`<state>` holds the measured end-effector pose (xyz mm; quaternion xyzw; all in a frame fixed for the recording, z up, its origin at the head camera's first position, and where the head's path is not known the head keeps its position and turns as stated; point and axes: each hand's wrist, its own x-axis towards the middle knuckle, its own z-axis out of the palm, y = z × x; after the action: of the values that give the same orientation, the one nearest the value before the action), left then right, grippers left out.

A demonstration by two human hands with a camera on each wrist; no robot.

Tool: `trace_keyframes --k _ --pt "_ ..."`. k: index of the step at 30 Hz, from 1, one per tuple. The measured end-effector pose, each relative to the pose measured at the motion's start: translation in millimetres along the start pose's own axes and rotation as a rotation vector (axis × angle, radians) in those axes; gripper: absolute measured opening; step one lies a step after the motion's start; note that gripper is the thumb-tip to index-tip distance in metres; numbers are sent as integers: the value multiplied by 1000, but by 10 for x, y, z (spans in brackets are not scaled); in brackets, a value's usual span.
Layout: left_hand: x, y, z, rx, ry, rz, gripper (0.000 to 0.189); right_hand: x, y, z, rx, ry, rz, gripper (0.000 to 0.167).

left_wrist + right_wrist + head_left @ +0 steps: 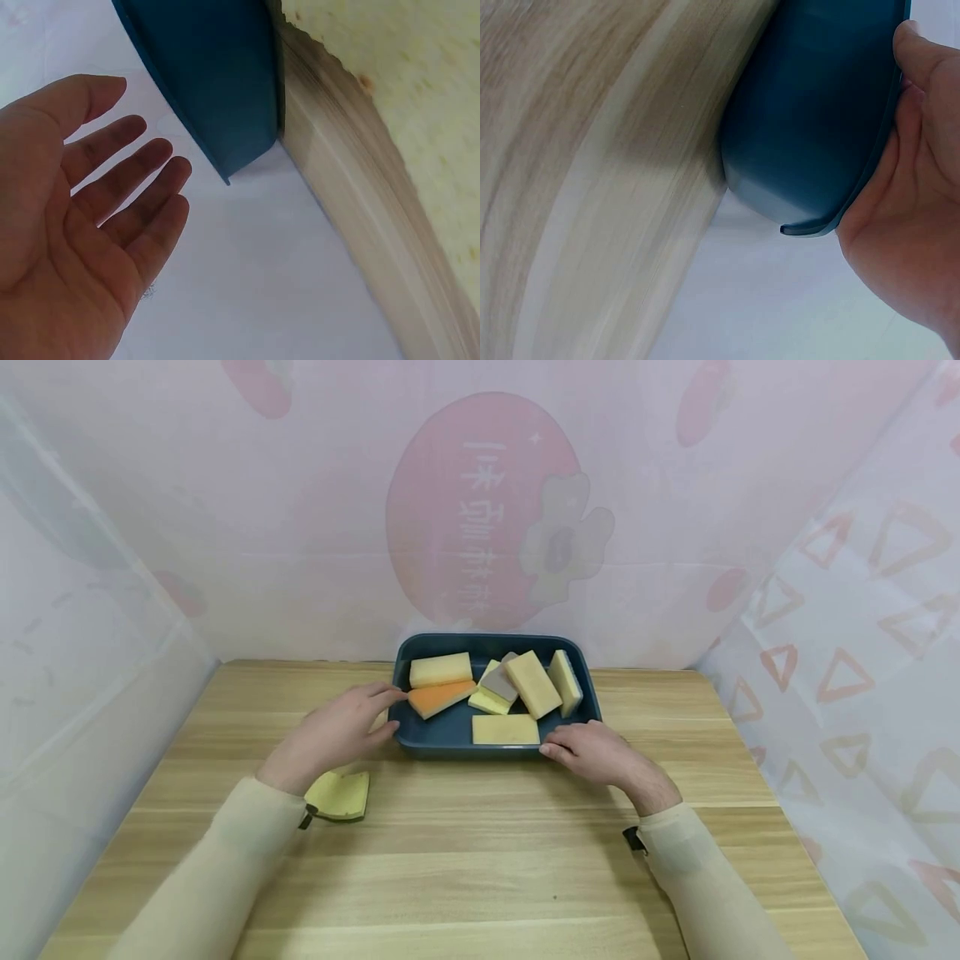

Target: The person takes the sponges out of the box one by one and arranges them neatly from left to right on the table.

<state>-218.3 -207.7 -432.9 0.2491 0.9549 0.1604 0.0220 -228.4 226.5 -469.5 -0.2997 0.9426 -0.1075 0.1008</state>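
A dark blue tray point(457, 752) stands at the back of the wooden table with several sponges in it. My left hand point(341, 727) is at its left side, fingertips right at the rim near an orange-topped sponge point(435, 697). In the left wrist view the fingers of that hand point(97, 202) are spread and loosely bent, holding nothing. My right hand point(592, 750) grips the rim at the tray's front right corner. In the right wrist view its thumb point(922, 56) lies at the rim, and its other fingers are mostly hidden behind the wall.
A yellow sponge point(341, 795) lies on the table point(480, 877) beside my left wrist. Inside the tray are a flat yellow sponge point(505, 729), a grey one point(498, 682) and a leaning cream one point(534, 683). A printed cloth point(315, 568) hangs behind the table.
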Motion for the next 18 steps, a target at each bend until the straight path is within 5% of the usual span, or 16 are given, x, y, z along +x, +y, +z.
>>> trace_keyframes --k 18 --pt "516 70 262 67 -29 -7 45 -6 19 -18 -8 9 -10 32"
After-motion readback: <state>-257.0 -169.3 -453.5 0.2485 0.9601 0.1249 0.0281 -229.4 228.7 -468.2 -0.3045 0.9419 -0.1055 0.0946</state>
